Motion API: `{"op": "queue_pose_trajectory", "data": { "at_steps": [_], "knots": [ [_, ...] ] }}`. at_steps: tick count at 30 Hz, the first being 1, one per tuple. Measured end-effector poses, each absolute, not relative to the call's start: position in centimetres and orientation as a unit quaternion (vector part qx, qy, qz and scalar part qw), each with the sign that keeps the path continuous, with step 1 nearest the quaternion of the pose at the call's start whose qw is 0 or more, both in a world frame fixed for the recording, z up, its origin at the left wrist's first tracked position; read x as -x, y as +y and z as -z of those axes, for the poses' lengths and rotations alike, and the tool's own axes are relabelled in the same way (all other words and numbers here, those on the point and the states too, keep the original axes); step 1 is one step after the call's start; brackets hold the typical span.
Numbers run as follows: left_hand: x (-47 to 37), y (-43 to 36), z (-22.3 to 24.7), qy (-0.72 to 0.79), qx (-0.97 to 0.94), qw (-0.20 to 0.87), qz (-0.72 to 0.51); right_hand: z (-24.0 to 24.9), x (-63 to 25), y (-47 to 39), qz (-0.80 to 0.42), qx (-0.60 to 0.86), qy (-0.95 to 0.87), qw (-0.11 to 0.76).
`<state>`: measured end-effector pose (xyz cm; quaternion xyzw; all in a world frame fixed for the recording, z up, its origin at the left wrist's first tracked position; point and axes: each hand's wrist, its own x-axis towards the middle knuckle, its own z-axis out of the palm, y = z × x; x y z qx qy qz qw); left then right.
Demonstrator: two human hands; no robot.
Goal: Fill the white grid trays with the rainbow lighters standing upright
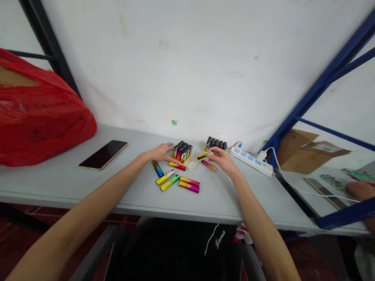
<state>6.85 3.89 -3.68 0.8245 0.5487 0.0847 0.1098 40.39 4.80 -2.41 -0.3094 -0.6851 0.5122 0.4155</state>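
My left hand (164,152) rests beside an upright cluster of shiny lighters (183,152), its fingers apart around the cluster's left side. Between thumb and fingers, my right hand (219,157) pinches a yellow lighter (202,155), held tilted above the table. A clear tray with round holes (191,163) sits against the cluster. Below it lie several loose lighters: a blue one (158,168), a green and yellow one (170,182), and a magenta and yellow one (189,187). Under my right hand is a red lighter (209,165). A second upright cluster (216,143) stands behind it.
A phone (104,154) lies left on the grey table (137,195), near a red plastic bag (43,113). On the right are a white power strip (252,160) with a cable, blue metal bars, a cardboard box (307,152) and another person's hand (361,190).
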Motion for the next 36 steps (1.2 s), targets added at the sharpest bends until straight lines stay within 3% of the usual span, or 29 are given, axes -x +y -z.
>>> {"op": "queue_pose_trajectory", "data": {
  "at_steps": [5, 10, 13, 19, 27, 36],
  "knots": [
    [-6.5, 4.0, 3.8, 0.546, -0.826, 0.113, -0.084, 2.5, -39.1, 4.2, -0.567, 0.312, -0.604, 0.464],
    [-6.5, 4.1, 3.9, 0.545, -0.827, 0.105, -0.086, 2.9, -37.6, 3.4, -0.584, 0.308, -0.622, 0.422],
    [-6.5, 4.0, 3.9, 0.54, -0.83, 0.103, -0.088, 3.5, -36.9, 3.3, -0.51, 0.337, -0.68, 0.405],
    [-6.5, 4.0, 4.0, 0.538, -0.832, 0.102, -0.09, 4.0, -35.9, 3.1, -0.203, 0.4, -0.78, 0.437],
    [-6.3, 4.3, 4.3, 0.533, -0.835, 0.099, -0.091, 4.0, -35.0, 2.3, -0.192, 0.406, -0.763, 0.464],
    [-6.2, 4.4, 4.6, 0.541, -0.829, 0.102, -0.096, 4.4, -35.0, 2.6, -0.165, 0.351, -0.813, 0.434]
  ]
}}
